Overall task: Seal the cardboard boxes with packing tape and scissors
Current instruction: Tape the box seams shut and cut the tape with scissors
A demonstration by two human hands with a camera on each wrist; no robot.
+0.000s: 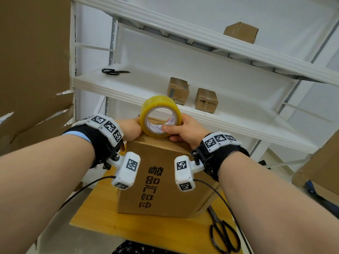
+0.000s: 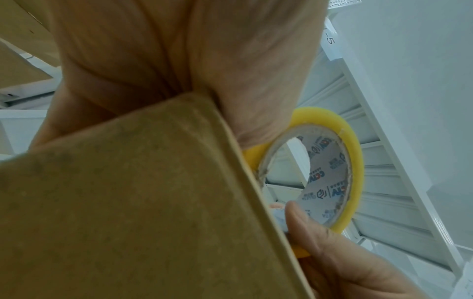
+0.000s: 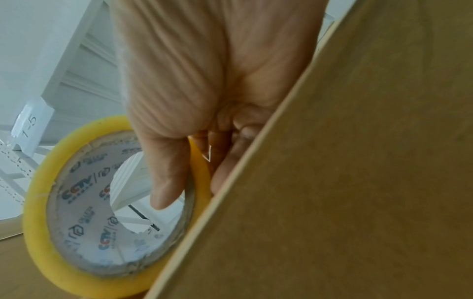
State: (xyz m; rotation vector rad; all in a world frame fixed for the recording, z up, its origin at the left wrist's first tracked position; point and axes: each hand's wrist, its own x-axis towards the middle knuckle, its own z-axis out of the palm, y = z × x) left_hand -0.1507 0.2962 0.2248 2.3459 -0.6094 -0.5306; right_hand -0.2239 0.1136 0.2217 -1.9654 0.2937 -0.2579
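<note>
My right hand (image 1: 185, 132) grips the tape roll (image 1: 160, 116) atop the box (image 1: 161, 180); my left hand (image 1: 131, 130) pinches its 9 o'clock edge. No strip laid; scissors (image 1: 222, 235) untouched at 5 o'clock.

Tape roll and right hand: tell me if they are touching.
Touching. In the right wrist view the right hand wraps the tape roll, thumb inside the core and fingers on the outer yellow band; the head view agrees.
</note>
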